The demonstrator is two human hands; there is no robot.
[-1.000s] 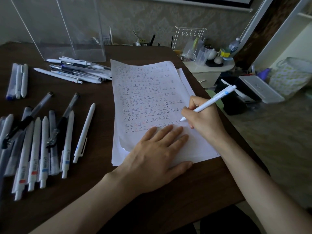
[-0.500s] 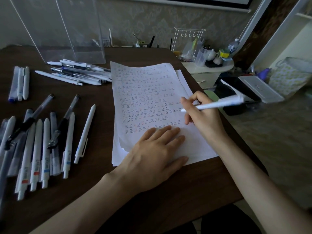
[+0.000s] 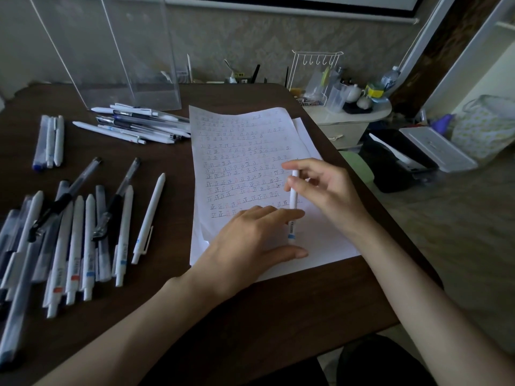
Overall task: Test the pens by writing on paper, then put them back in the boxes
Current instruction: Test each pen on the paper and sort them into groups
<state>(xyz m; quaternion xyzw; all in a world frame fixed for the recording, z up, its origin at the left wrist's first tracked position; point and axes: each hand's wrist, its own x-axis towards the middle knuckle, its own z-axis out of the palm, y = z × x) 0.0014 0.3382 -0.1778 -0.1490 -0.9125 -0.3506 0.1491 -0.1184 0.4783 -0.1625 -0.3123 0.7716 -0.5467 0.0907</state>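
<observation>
With your right hand [image 3: 320, 188] pinching the slim white plastic pen [image 3: 293, 201] loosely above the scribbled white paper sheet [image 3: 237, 151] that your flat left hand [image 3: 248, 240] pinned, you likely needed a firmer hold before boxing it.

A dark brown wooden table [image 3: 264, 316] fills the foreground, set against a wall with pale patterned wallpaper [image 3: 237, 37]. Past its far right corner stands a small white side cabinet [image 3: 345, 132]. It carries a white wire rack [image 3: 315, 76] with hooks, a white teapot [image 3: 354, 91] and a plastic bottle [image 3: 389, 79]. Further right, a flat white lidded container [image 3: 437, 147] lies near a patterned bag [image 3: 485, 126].
</observation>
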